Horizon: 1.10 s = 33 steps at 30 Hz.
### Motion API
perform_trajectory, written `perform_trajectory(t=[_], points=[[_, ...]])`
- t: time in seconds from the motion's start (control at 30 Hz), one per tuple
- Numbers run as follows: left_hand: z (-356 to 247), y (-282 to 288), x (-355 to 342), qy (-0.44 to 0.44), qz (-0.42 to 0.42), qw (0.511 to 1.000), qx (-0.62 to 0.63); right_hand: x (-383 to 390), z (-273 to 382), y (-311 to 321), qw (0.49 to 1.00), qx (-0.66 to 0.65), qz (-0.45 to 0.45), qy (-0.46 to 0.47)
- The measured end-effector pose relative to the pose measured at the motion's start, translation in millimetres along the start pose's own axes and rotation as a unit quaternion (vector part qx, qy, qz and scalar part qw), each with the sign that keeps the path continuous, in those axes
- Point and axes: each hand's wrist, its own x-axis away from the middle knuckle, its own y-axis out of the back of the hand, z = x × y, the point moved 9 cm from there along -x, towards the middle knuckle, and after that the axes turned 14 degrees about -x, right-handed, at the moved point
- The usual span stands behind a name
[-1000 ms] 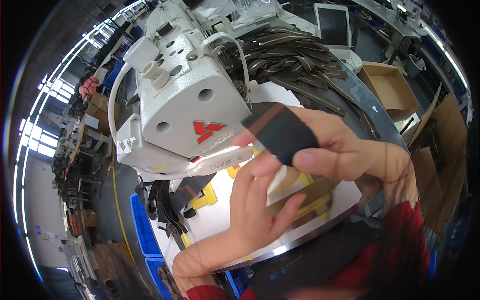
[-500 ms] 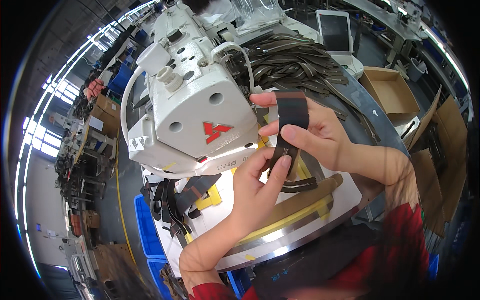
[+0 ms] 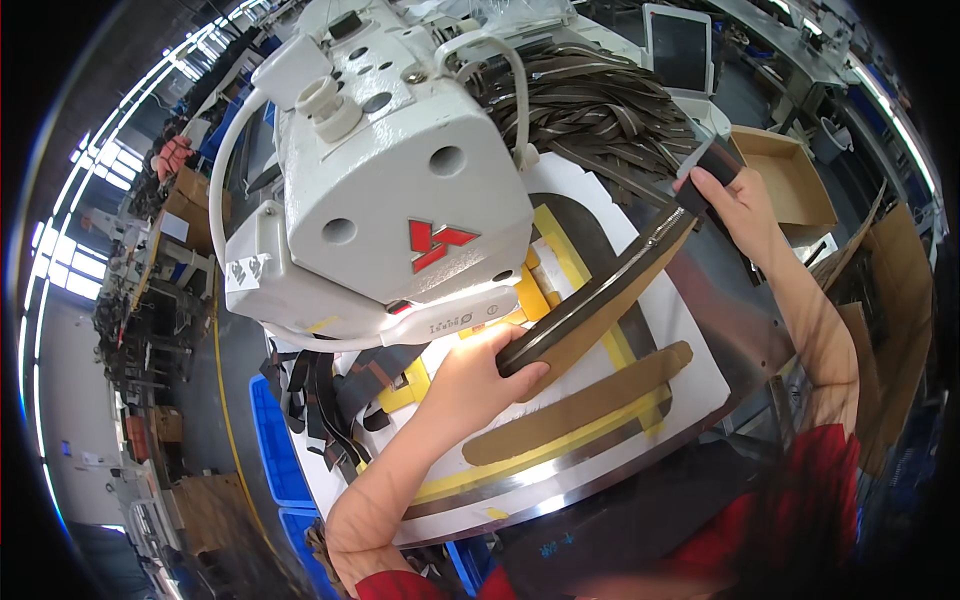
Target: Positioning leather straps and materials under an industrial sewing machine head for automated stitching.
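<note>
A long dark zipper strip (image 3: 600, 290) with a shiny line along it stretches diagonally between my hands, above the white work plate (image 3: 700, 370). My left hand (image 3: 470, 385) pinches its near end, thumb below, beside the head of the white sewing machine (image 3: 390, 190). At the strip's far right end my right hand (image 3: 742, 210) grips it between thumb and fingers, with a wide dark band (image 3: 722, 160) sticking up from the grip. A small metallic part, perhaps the slider, shows on the strip near the right hand. Below the strip lies a brown padded piece (image 3: 580, 408) edged by yellow tape.
A heap of dark zipper strips (image 3: 600, 105) lies behind the machine, near a screen (image 3: 678, 50). Dark straps (image 3: 315, 400) hang over the plate's left side, above a blue bin (image 3: 278, 445). Cardboard boxes (image 3: 785, 175) stand at the right.
My hands have moved apart, the right one out to the far right. The strip, bunched and looped between them before, is now pulled out lengthwise.
</note>
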Motion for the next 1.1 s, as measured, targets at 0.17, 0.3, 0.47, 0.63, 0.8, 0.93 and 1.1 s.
perform_trajectory(t=[0.17, 0.3, 0.47, 0.63, 0.8, 0.93, 1.1], points=[[3.8, -12.9, -8.3, -0.06, -0.105, 0.992, -0.041, 14.8, -3.3, -18.2, 0.865, 0.47, 0.159, -0.071], [-4.8, -14.0, -5.8, -0.121, -0.163, 0.978, -0.05, 49.4, 49.4, -109.6, 0.934, 0.179, 0.23, 0.204], [4.7, -11.5, -5.6, -0.087, -0.161, 0.983, 0.003, 54.7, 35.9, -185.7, 0.914, 0.024, 0.343, 0.215], [7.0, -8.8, -5.8, -0.087, -0.176, 0.981, 0.004, 46.7, 34.0, -168.9, 0.914, -0.09, 0.397, 0.001], [8.1, -8.4, -4.8, -0.066, -0.185, 0.98, 0.018, 54.1, 41.7, -175.4, 0.919, 0.092, 0.344, 0.171], [10.6, -11.7, -7.4, -0.053, -0.162, 0.985, 0.029, 54.9, 16.3, -176.6, 0.922, 0.128, 0.343, 0.125], [-12.8, -3.1, 10.5, -0.139, -0.262, 0.943, -0.153, 40.8, 1.1, -174.2, 0.923, 0.128, 0.36, 0.045]])
